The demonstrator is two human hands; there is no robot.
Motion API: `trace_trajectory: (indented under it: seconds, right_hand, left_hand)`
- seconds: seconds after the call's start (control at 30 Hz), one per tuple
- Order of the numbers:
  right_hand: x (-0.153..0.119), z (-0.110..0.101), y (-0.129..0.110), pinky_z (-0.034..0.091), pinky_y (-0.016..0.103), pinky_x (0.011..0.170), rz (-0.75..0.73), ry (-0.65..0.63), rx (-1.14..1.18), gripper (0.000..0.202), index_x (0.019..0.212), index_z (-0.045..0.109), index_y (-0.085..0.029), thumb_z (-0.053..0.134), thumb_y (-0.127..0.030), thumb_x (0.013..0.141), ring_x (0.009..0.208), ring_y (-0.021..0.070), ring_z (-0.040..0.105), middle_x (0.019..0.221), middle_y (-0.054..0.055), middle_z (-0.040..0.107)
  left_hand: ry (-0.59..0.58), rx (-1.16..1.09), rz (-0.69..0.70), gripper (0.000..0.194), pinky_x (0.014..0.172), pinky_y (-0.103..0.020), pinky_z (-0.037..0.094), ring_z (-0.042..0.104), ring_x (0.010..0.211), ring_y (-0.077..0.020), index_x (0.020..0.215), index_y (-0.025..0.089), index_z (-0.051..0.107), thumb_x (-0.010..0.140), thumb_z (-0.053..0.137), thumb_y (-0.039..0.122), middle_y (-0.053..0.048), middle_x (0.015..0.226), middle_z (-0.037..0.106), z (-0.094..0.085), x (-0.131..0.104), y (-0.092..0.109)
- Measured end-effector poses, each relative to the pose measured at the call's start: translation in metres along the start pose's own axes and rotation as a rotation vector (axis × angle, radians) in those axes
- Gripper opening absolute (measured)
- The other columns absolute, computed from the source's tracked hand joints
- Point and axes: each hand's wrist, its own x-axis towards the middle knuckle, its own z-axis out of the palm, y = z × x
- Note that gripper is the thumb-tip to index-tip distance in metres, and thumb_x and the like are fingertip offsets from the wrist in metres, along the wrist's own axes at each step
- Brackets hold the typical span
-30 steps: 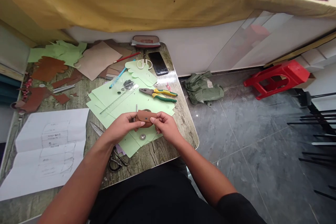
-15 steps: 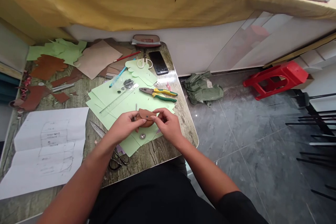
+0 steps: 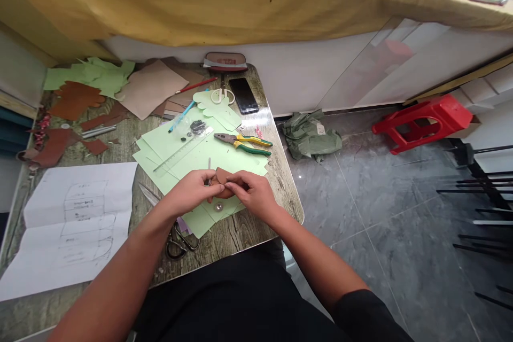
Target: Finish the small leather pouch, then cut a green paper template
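Both hands hold a small brown leather pouch (image 3: 223,175) above pale green sheets (image 3: 192,163) on the table. My left hand (image 3: 196,188) pinches its left side, and my right hand (image 3: 250,191) grips the flap and right side with thumb and fingers. Part of the pouch is hidden by the fingers. Just below it lies a small round metal piece (image 3: 218,207). Pliers with yellow and green handles (image 3: 243,142) rest beyond the hands, beside a clear ruler (image 3: 178,154). Dark-handled scissors (image 3: 176,243) lie partly under my left forearm.
A paper with drawings (image 3: 80,224) covers the table's left front. Brown scraps (image 3: 76,100), a phone (image 3: 243,95), white-handled scissors (image 3: 223,96) and a case (image 3: 225,61) lie farther back. On the floor at right are a green cloth (image 3: 310,134) and a red stool (image 3: 422,123).
My right hand has shifted slightly, its fingers now closer to my left hand and covering more of the pouch. The flap looks raised, and its dark snap no longer shows.
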Motion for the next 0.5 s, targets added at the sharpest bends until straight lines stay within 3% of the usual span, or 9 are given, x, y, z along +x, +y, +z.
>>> trace_trajectory:
  seconds: [0.27,0.5]
  right_hand:
    - [0.000,0.001,0.004,0.049,0.031,0.075,-0.033,-0.066,-0.059,0.006,0.102,0.077,-0.027,0.073,-0.032,0.104,0.081,0.0205,0.071,0.096,0.003,0.082]
    - [-0.002,0.002,0.010,0.044,0.029,0.070,-0.059,-0.113,-0.103,0.008,0.102,0.076,-0.027,0.072,-0.033,0.105,0.074,0.0192,0.067,0.088,0.001,0.079]
  left_hand:
    - [-0.132,-0.024,-0.011,0.014,0.060,-0.030,0.036,0.048,0.063,-0.0159,0.076,0.021,0.074,0.078,0.071,0.034,0.000,0.070,0.061,-0.011,0.006,0.000]
    - [-0.298,-0.112,-0.022,0.009,0.062,-0.031,0.038,0.047,0.064,-0.0164,0.073,0.023,0.076,0.076,0.071,0.030,0.000,0.069,0.060,-0.018,0.017,-0.009]
